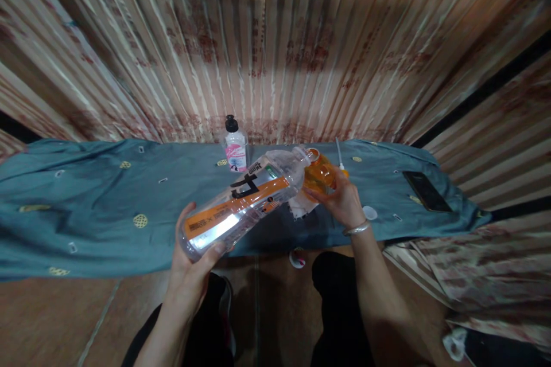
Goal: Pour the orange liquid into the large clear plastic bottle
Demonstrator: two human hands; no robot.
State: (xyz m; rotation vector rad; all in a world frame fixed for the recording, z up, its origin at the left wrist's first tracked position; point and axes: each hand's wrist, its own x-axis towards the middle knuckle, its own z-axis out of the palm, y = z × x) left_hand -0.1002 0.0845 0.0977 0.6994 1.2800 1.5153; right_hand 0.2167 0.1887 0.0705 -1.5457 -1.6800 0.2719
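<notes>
My left hand (193,252) is wrapped round the base of a large clear plastic bottle (245,200) with an orange and black label. The bottle is tilted, its neck pointing up and to the right. Its mouth meets the mouth of a small orange bottle (319,176), which my right hand (342,198) grips from the right. Whether liquid passes between them I cannot tell. Below the two necks lies a crumpled white tissue or cloth (302,205), partly covered by the large bottle.
A clear bottle with a black top and pink label (235,149) stands at the back. A white tube with an orange cap (340,155) lies behind my right hand. A black phone (426,191) and a round white lid (369,213) are on the blue-green cloth (99,195). Striped curtains hang behind.
</notes>
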